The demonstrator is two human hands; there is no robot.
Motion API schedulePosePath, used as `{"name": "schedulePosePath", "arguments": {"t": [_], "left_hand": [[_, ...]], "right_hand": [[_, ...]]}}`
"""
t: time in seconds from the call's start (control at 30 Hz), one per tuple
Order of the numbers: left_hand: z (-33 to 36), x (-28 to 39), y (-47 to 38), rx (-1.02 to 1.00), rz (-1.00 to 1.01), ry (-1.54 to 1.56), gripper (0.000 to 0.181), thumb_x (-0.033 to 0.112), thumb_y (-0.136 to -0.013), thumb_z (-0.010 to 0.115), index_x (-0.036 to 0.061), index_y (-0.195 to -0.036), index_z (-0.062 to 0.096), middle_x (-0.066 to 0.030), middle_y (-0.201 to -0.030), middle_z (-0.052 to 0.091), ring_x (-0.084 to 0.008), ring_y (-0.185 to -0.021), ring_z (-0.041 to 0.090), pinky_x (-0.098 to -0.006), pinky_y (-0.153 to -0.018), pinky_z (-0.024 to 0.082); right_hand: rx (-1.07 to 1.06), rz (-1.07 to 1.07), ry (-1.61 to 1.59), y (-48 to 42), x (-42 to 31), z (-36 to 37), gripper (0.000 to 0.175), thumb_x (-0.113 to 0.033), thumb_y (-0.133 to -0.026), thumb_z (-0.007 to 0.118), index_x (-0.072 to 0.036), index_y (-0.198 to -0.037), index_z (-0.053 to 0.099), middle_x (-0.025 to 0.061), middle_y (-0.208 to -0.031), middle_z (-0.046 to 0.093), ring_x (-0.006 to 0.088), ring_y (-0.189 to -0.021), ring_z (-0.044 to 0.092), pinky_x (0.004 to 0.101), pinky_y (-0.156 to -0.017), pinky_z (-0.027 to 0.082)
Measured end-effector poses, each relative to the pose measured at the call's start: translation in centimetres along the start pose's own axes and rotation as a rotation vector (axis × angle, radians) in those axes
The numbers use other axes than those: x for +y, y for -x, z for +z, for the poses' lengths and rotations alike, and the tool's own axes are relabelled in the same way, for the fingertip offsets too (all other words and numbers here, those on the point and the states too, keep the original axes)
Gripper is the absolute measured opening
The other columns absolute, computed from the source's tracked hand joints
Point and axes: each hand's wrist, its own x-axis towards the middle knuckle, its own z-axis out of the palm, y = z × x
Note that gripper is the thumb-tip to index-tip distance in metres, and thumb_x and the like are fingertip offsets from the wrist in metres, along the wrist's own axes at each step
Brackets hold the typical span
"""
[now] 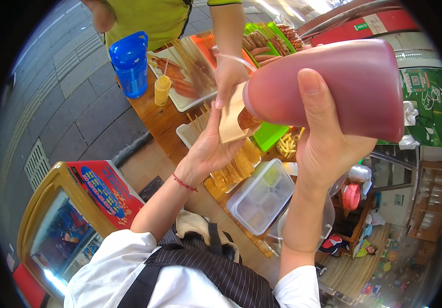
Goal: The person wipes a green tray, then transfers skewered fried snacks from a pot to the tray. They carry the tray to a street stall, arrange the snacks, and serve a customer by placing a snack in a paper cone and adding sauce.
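Observation:
My right hand grips a large squeeze bottle of red sauce, tipped sideways with its narrow end over a paper bag. That brown paper bag rests against my left hand, whose fingers and thumb are around it. Browned food shows at the bag's mouth, partly behind the bottle. Another person's hand reaches to the bag's far side, a clear strap or loop near its wrist. The bottle's tip is hidden from view.
On the wooden table stand a blue jug, a yellow sauce bottle, trays of skewers, folded tofu-skin-like skewers, fries and a clear lidded container. A display freezer is at lower left.

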Motion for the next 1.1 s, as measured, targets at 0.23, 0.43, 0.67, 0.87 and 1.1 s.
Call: {"name": "schedulePosePath", "arguments": {"t": [0.23,0.43,0.67,0.87,1.1], "left_hand": [[0.1,0.4,-0.2,0.093,-0.052,0.083,0.06,0.058,-0.092,0.043,0.0145,-0.134,0.044,-0.0011,-0.124,0.057,-0.0164,-0.112,0.059,-0.0234,-0.087,0.056],[0.5,0.4,-0.1,0.115,-0.05,0.049,0.063,0.06,-0.092,0.042,0.0136,-0.133,0.044,-0.0005,-0.122,0.058,-0.0146,-0.109,0.059,-0.0228,-0.085,0.055],[0.0,0.4,-0.3,0.14,-0.057,0.093,0.063,0.059,-0.09,0.047,0.0122,-0.131,0.049,-0.0023,-0.12,0.06,-0.0162,-0.108,0.06,-0.0224,-0.084,0.056],[-0.2,0.5,-0.4,0.123,-0.04,0.087,0.063,0.059,-0.089,0.048,0.0116,-0.131,0.05,-0.0042,-0.12,0.06,-0.0175,-0.109,0.06,-0.024,-0.085,0.057],[0.5,0.6,-0.4,0.148,-0.024,0.04,0.061,0.058,-0.09,0.047,0.0113,-0.129,0.051,-0.0027,-0.118,0.061,-0.0172,-0.106,0.062,-0.0221,-0.083,0.057]], "right_hand": [[0.088,-0.096,-0.01,-0.3,0.1,-0.5,0.04,-0.007,-0.078,0.076,0.004,-0.111,0.057,0.0146,-0.102,0.064,0.0248,-0.092,0.064,0.0369,-0.087,0.052],[0.05,0.007,-0.107,0.0,-0.6,-1.6,0.048,-0.019,-0.083,0.072,0.006,-0.118,0.051,0.0214,-0.107,0.061,0.0328,-0.099,0.062,0.0438,-0.092,0.051],[0.235,0.03,-0.313,-2.0,0.0,-2.1,0.033,-0.007,-0.078,0.077,0.003,-0.104,0.059,0.0088,-0.097,0.064,0.0167,-0.082,0.062,0.0308,-0.075,0.053],[0.238,0.017,-0.183,-2.8,0.2,-1.9,0.045,-0.017,-0.083,0.073,0.004,-0.117,0.052,0.0157,-0.107,0.061,0.031,-0.099,0.062,0.0439,-0.089,0.054],[0.17,0.042,-0.252,-0.4,-0.4,-1.7,0.044,-0.012,-0.078,0.076,0.005,-0.113,0.054,0.0164,-0.102,0.063,0.0252,-0.092,0.063,0.0377,-0.084,0.052]]}}
